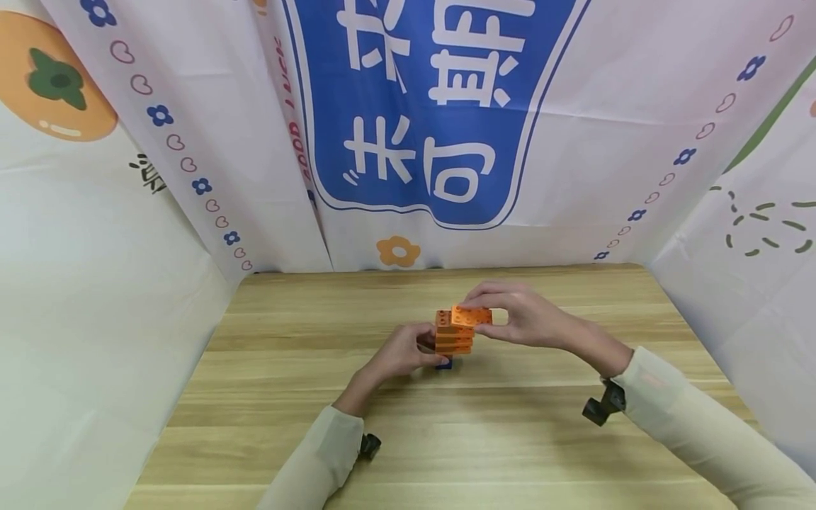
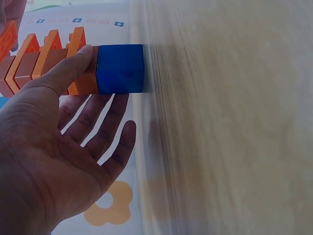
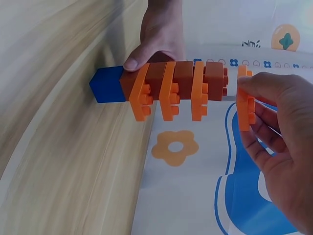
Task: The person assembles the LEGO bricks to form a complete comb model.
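A tower of toy building blocks stands on the wooden table (image 1: 484, 439). Its base is a blue block (image 3: 108, 84); above it brown blocks (image 3: 183, 81) alternate with thin orange plates (image 3: 168, 93) that jut out to one side. My left hand (image 1: 403, 350) holds the tower low down, thumb on the brown block just above the blue one, fingers behind. In my right hand (image 1: 525, 317) another orange plate (image 3: 243, 105) is pinched between thumb and fingers. That plate is over the top brown block (image 3: 215, 81), with a small gap showing between them in the right wrist view.
A white printed cloth (image 1: 574, 177) with a blue panel hangs behind the table's far edge, and similar cloth walls (image 1: 83, 297) stand on both sides. A small black device (image 1: 602, 404) is strapped at the right wrist, another (image 1: 369, 446) at the left.
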`<action>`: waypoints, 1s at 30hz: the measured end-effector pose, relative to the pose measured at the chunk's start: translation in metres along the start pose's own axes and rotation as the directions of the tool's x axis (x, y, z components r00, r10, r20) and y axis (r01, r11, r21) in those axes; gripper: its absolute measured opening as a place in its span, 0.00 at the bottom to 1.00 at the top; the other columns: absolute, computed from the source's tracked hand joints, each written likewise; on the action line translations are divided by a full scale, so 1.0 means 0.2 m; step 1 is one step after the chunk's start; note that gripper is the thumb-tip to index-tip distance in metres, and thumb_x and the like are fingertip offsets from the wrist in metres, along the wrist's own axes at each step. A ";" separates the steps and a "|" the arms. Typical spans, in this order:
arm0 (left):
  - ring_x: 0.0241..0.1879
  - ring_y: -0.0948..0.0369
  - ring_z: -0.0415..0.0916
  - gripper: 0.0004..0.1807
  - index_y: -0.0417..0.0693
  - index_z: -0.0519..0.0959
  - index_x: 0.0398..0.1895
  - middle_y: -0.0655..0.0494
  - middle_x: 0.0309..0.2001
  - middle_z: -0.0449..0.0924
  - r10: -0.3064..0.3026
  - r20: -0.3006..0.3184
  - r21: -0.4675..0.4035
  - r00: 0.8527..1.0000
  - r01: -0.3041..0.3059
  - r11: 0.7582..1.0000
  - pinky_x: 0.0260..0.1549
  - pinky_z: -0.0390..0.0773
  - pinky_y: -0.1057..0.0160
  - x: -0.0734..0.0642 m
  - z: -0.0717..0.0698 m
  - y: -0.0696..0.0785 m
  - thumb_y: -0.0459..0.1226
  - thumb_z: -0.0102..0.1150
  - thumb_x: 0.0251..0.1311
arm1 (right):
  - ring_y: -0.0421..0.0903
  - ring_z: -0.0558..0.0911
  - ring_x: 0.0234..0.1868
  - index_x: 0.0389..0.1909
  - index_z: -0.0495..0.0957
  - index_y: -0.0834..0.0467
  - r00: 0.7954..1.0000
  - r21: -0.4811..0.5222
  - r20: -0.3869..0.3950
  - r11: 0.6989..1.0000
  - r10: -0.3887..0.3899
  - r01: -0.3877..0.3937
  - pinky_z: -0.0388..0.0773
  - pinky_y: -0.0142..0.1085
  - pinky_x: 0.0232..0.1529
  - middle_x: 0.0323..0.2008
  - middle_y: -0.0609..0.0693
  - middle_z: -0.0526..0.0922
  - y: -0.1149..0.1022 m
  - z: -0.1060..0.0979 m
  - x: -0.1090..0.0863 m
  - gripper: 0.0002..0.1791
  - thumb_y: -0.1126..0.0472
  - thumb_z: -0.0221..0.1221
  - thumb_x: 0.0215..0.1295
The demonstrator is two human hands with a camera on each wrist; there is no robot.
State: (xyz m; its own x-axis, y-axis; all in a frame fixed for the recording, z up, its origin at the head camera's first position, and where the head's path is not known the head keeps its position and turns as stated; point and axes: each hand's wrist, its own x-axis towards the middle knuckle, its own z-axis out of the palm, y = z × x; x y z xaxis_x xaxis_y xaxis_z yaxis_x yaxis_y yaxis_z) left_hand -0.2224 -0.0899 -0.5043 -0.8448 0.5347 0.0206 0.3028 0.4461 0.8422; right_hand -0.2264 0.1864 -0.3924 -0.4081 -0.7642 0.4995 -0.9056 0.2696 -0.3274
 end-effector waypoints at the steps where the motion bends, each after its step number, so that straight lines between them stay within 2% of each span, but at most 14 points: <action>1: 0.44 0.65 0.85 0.14 0.47 0.86 0.48 0.58 0.45 0.89 -0.001 0.001 0.000 1.000 0.001 1.000 0.47 0.86 0.64 0.00 0.00 0.00 0.36 0.79 0.61 | 0.46 0.88 0.48 0.53 0.88 0.60 1.000 -0.002 0.003 1.000 0.002 -0.002 0.88 0.42 0.48 0.50 0.50 0.89 0.00 0.00 0.01 0.21 0.67 0.77 0.58; 14: 0.44 0.65 0.86 0.16 0.47 0.86 0.49 0.58 0.46 0.89 0.009 0.003 0.004 1.000 -0.009 1.000 0.47 0.86 0.64 0.00 -0.01 -0.01 0.37 0.79 0.60 | 0.47 0.87 0.49 0.52 0.88 0.61 0.999 0.014 0.032 1.000 0.001 -0.002 0.88 0.42 0.50 0.49 0.51 0.89 0.01 0.05 0.07 0.19 0.68 0.76 0.59; 19: 0.44 0.65 0.86 0.16 0.48 0.86 0.50 0.58 0.46 0.89 0.011 0.006 -0.006 1.000 -0.011 1.000 0.47 0.86 0.64 0.00 0.00 -0.01 0.38 0.79 0.60 | 0.47 0.87 0.50 0.52 0.88 0.61 0.998 0.025 0.048 0.999 0.027 -0.028 0.87 0.42 0.51 0.50 0.52 0.89 0.01 0.06 0.08 0.19 0.67 0.76 0.60; 30: 0.44 0.65 0.86 0.16 0.47 0.86 0.49 0.58 0.45 0.89 0.008 0.005 -0.001 1.000 -0.008 1.000 0.46 0.86 0.64 0.00 0.00 -0.01 0.38 0.79 0.61 | 0.46 0.86 0.51 0.54 0.88 0.61 0.986 0.020 0.136 0.994 0.099 -0.103 0.86 0.42 0.54 0.51 0.52 0.88 0.00 0.04 0.12 0.19 0.66 0.75 0.62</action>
State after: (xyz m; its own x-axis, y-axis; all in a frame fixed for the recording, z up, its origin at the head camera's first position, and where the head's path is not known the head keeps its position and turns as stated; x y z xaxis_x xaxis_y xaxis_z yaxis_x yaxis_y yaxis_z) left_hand -0.2234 -0.0904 -0.5052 -0.8403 0.5416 0.0249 0.3091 0.4409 0.8427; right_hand -0.2356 0.1642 -0.3865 -0.4765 -0.8063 0.3506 -0.8561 0.3349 -0.3936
